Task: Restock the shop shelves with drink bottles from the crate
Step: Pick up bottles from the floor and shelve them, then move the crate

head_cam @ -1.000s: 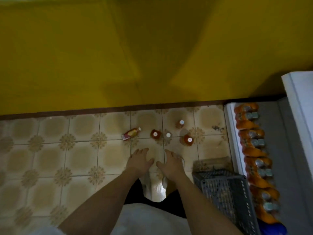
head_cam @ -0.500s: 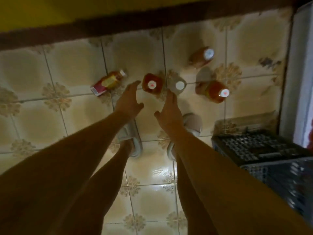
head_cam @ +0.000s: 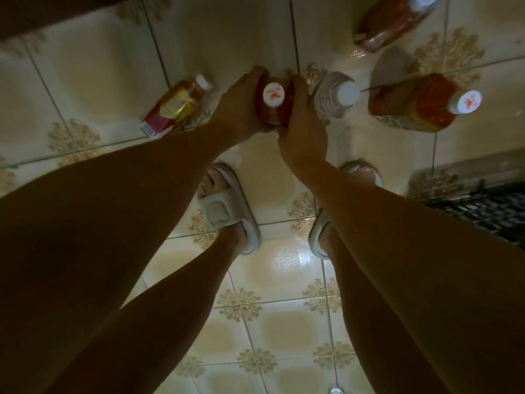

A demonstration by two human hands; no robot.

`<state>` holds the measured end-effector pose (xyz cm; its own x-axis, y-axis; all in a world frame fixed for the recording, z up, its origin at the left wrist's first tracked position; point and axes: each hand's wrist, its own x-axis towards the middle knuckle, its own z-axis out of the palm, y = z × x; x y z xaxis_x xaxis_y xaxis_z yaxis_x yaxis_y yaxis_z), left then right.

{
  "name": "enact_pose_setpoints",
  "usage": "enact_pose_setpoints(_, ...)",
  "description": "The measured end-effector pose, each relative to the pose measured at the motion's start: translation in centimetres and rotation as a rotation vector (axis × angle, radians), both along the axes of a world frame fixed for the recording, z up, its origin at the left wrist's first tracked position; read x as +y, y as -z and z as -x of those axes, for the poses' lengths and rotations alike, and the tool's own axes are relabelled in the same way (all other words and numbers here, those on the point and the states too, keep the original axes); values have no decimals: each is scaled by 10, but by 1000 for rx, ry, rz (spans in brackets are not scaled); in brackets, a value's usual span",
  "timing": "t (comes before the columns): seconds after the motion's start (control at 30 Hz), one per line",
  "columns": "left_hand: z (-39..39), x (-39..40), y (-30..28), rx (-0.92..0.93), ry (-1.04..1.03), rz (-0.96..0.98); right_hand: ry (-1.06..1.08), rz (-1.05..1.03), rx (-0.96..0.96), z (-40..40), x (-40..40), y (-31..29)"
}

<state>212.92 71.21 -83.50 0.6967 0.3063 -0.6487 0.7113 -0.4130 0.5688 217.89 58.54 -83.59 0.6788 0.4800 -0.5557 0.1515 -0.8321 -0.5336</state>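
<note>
both hands on red bottle, floor level

left hand and right hand wrap the same upright red bottle from either side, fingers curled round its body; the bottle stands on the tiled floor, its white cap with a red mark facing the camera; just right of it, touching or nearly touching the right hand, a clear bottle with a plain white cap stands upright; further right a larger red bottle with a white cap; another reddish bottle at the top edge, partly cut off; left of the hands a small amber bottle lies on its side, cap pointing up-right; dark crate at the right edge, contents not readable; feet in pale slippers below the hands; lighting dim, forearms in shadow
</note>
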Motion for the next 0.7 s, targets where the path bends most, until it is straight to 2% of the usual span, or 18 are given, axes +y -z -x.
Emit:
enact_pose_setpoints(0.1,11,-1,-25,-1,-33,13,-7,5,61,6,-4,-32)
enact_pose_setpoints(0.23,21,-4,-91,-51,-66,14,19,-88,136,10,-14,-98)
enact_pose_setpoints(0.37,22,-6,-197,-53,-109,39,-41,-136,190,-6,-23,-202)
enact_pose_setpoints(0.5,20,-5,-341,-69,-121,25,-116,-170,280,-35,-39,-340)
enact_pose_setpoints(0.7,16,-15,-534,-168,-133,28,-73,-302,471,-54,-73,-525)
